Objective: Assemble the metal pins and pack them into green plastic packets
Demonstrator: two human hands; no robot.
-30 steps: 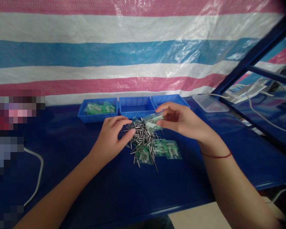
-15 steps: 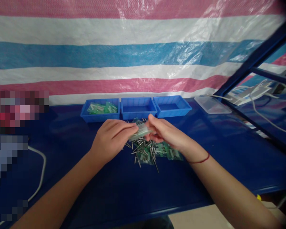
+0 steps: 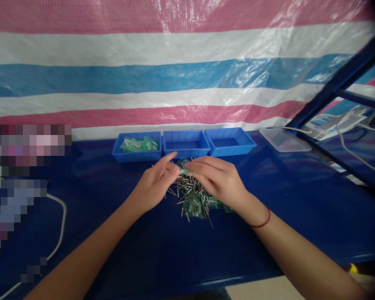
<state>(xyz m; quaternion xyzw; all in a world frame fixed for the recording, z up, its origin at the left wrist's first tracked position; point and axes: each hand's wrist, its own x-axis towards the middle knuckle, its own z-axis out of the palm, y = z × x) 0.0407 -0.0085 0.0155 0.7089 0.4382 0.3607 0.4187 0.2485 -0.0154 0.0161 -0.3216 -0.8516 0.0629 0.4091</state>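
Observation:
A small clear-green plastic bag (image 3: 183,171) is held up between my two hands, seen nearly edge-on. My left hand (image 3: 154,183) pinches its left end with the thumb against curled fingers, while one finger points up and away. On the other side, my right hand (image 3: 223,179) closes thumb and fingertips on the bag's right end. Beneath them lies a loose pile of metal pop rivets (image 3: 190,187). Green bags of rivets (image 3: 196,207) are mixed into the pile's near side, partly covered by my right hand.
Three blue bins stand in a row behind the pile. Green bags lie in the left bin (image 3: 136,157); the middle bin (image 3: 186,151) and right bin (image 3: 233,146) show bare floors. A clear plastic lid (image 3: 284,141) lies right. A white cable (image 3: 62,225) runs along the left.
The bag has turned from face-on to nearly edge-on. My right hand has rolled over with its back up and closed on the bag; my left hand has lifted a finger off it.

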